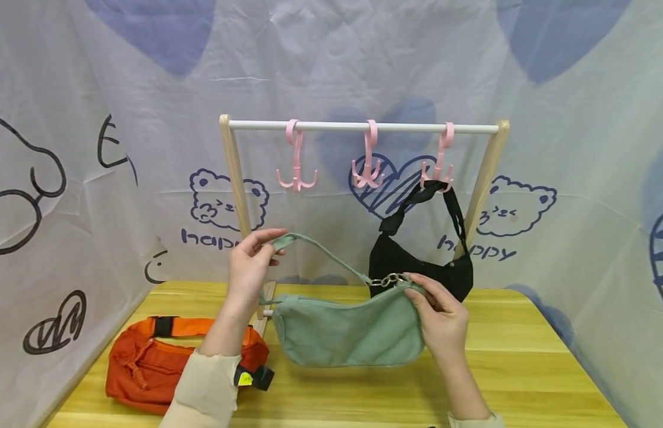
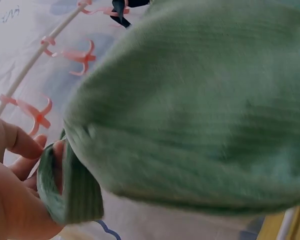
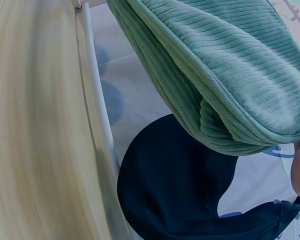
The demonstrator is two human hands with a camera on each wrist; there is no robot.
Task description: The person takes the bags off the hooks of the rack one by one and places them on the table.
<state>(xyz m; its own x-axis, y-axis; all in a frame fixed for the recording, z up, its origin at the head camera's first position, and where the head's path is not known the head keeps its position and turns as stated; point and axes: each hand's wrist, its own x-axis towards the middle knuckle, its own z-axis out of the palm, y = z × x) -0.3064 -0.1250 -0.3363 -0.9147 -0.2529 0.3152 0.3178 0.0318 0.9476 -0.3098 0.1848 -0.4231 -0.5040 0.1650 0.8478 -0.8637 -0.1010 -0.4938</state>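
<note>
A green corduroy shoulder bag [image 1: 353, 333] is held up over the table between both hands. My left hand [image 1: 251, 261] pinches its strap [image 1: 323, 248] near the left end, lifting it above the bag. At the upper right corner, my right hand [image 1: 444, 315] grips the bag beside a metal chain [image 1: 389, 279] that joins the strap. The left wrist view shows the green bag [image 2: 200, 110] close up, with the looped strap between the left fingers. In the right wrist view the ribbed bag [image 3: 230, 75] hangs in front of a black bag [image 3: 175, 175].
A wooden rack with a white rod [image 1: 331, 126] carries pink hooks [image 1: 296, 160]. The black bag [image 1: 417, 261] hangs from the right hook [image 1: 441, 157]. An orange-red waist bag [image 1: 150, 362] lies at left on the wooden table [image 1: 524, 368]. A patterned cloth stands behind.
</note>
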